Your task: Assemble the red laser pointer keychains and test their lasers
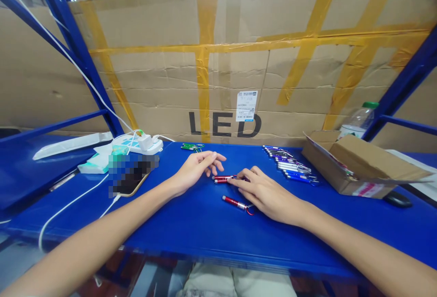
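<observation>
Two small red keychain torches (221,179) lie side by side on the blue table (205,224). My left hand (198,167) rests just left of them, fingers loosely stretched, holding nothing. My right hand (264,194) lies flat on the table, its fingertips touching the right end of those red torches. A third red torch (235,203) with a red key ring lies under the edge of my right palm.
A row of several blue and purple torches (290,165) lies at the back right beside an open cardboard box (358,165). Green torches (191,147), a power strip (143,144), a charging phone (131,178) and a plastic bottle (358,119) stand near the cardboard wall.
</observation>
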Tool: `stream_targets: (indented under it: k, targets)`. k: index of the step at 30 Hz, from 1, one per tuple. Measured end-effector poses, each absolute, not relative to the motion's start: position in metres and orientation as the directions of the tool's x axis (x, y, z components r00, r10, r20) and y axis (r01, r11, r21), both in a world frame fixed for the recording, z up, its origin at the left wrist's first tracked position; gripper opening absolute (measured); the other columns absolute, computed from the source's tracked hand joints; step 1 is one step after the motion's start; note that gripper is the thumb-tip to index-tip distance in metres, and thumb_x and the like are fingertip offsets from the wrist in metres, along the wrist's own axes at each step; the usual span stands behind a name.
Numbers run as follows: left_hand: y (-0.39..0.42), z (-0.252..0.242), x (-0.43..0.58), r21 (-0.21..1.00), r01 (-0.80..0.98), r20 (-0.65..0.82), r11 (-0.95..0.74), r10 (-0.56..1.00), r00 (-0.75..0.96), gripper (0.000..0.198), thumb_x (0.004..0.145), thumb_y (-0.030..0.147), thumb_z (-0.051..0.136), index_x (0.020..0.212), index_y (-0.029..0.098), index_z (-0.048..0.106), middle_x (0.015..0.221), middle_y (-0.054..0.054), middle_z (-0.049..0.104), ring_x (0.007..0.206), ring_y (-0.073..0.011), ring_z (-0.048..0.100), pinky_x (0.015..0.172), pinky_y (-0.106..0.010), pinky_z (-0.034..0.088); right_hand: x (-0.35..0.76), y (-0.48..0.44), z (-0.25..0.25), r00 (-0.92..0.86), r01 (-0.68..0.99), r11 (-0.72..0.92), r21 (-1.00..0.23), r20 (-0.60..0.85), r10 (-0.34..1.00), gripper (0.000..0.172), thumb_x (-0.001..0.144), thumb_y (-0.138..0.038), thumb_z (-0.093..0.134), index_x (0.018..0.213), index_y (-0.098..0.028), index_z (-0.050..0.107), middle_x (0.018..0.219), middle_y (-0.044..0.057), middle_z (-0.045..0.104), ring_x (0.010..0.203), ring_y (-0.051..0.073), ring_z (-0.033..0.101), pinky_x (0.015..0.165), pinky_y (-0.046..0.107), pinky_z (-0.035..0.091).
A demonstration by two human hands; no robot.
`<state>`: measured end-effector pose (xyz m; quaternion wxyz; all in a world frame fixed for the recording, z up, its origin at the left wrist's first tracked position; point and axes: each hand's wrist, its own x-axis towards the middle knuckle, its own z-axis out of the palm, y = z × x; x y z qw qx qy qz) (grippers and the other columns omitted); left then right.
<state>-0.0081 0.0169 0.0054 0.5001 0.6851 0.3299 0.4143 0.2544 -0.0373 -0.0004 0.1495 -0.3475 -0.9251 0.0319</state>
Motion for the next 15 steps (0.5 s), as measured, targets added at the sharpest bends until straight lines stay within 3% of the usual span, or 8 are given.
stream_targets:
  k: [6, 11, 15]
  targets:
    - [0.0151, 0.0057, -0.0079, 0.959, 0.041, 0.234, -0.279, 0.869, 0.436, 0.054, 0.1, 0.064, 0.063, 0.113, 0.014, 0.079, 0.093, -0.01, 0.077, 0.075, -0.0167, 0.065, 0.066, -0.028, 0.045, 0.2548, -0.0342, -0.0044, -0.68, 0.626, 0.748, -0.22, 0.316, 0.662, 0.032, 0.115, -0.029, 0.041, 0.125, -0.024, 0.071, 0.134, 0.013, 0.066, 0.114, 0.03, 0.057, 0.102, 0.052, 0.053]
    - [0.0158, 0.0079, -0.0081, 0.956, 0.038, 0.249, -0.291, 0.872, 0.422, 0.053, 0.101, 0.063, 0.063, 0.113, 0.014, 0.079, 0.094, -0.01, 0.077, 0.076, -0.0165, 0.065, 0.066, -0.028, 0.046, 0.2566, -0.0341, -0.0055, -0.716, 0.576, 0.776, -0.258, 0.299, 0.631, 0.032, 0.115, -0.028, 0.043, 0.14, -0.027, 0.064, 0.136, 0.01, 0.068, 0.127, 0.031, 0.054, 0.11, 0.053, 0.05]
    - [0.0173, 0.0081, -0.0095, 0.953, 0.033, 0.262, -0.3, 0.878, 0.4, 0.053, 0.101, 0.063, 0.064, 0.113, 0.014, 0.079, 0.094, -0.01, 0.076, 0.076, -0.0159, 0.064, 0.066, -0.028, 0.046, 0.2556, -0.0364, -0.0032, -0.684, 0.632, 0.747, -0.204, 0.305, 0.662, 0.037, 0.113, -0.028, 0.047, 0.147, -0.028, 0.061, 0.121, 0.012, 0.069, 0.112, 0.031, 0.057, 0.099, 0.052, 0.053]
